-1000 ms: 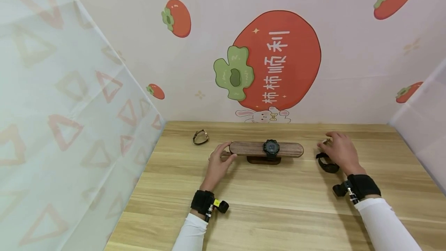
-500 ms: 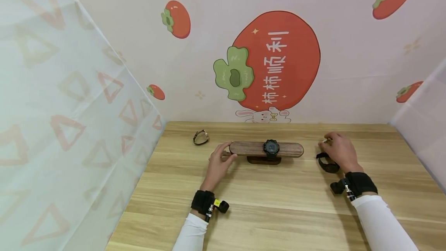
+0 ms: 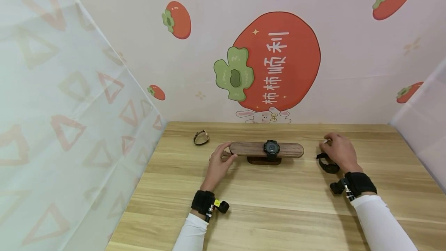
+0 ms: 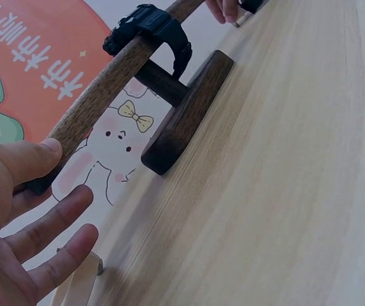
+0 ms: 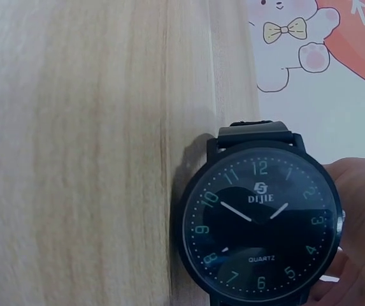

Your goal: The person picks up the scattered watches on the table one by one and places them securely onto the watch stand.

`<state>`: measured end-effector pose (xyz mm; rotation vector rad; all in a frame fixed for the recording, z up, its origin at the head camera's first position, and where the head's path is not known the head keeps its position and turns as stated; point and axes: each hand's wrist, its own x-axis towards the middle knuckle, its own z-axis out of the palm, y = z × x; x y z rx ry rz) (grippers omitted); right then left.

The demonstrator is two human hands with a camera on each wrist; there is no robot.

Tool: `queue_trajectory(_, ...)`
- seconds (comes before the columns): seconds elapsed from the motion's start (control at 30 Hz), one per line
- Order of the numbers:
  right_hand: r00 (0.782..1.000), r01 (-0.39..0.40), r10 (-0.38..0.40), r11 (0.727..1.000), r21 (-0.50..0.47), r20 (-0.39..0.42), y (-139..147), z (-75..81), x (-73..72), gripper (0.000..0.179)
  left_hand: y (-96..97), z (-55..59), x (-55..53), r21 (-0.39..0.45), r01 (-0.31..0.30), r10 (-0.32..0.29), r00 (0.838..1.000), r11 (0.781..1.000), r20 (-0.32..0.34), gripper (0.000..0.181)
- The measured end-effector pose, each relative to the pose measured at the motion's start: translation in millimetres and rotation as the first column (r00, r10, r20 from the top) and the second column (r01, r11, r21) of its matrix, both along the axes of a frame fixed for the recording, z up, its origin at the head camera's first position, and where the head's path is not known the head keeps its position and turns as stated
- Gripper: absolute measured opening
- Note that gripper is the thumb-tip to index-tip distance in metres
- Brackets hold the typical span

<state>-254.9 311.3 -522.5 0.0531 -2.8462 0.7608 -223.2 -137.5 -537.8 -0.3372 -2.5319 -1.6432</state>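
Observation:
My left hand (image 3: 216,169) pinches the left end of a wooden watch stand (image 3: 249,149), thumb on the near face of the bar. A chunky black watch (image 3: 271,148) is strapped round that bar, right of its middle. Off to the right, my right hand (image 3: 343,152) has curled fingers holding a small whitish thing (image 3: 326,141), mostly hidden, its kind not clear. Just in front of those fingers a black quartz watch (image 5: 262,223) with a round dial stands on its looped strap. Behind my left fingers sits a pale band (image 4: 80,282), partly covered.
At the back left of the wood-grain table (image 3: 265,208) lies a slim bracelet-like watch (image 3: 201,138). A printed backdrop (image 3: 195,65) rises along the table's rear edge, with another patterned sheet (image 3: 80,127) on the left.
My right wrist has shifted slightly to the left, the fingers staying at the same small whitish thing. The left hand and the stand stay put.

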Motion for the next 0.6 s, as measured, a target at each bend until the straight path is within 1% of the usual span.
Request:
queue_trajectory(0.27, 1.000, 0.020, -0.020, 1.000, 0.001, 0.006, -0.9, 0.5, 0.7, 0.047, 0.1, 1.3, 0.6, 0.005, 0.003, -0.003, 1.000, 1.000, 0.005, 0.057)
queue_trajectory(0.47, 1.000, 0.012, -0.012, 1.000, -0.003, -0.020, -2.0, -2.4, 0.5, 0.045, 0.4, 0.7, 0.4, 0.007, -0.005, 0.005, 1.000, 1.000, 0.016, 0.057)
queue_trajectory(0.6, 0.999, -0.004, 0.003, 1.000, -0.015, -0.054, -2.3, -2.8, 1.6, 0.044, 0.4, 0.6, 0.6, 0.005, -0.009, 0.008, 1.000, 1.000, 0.016, 0.056)
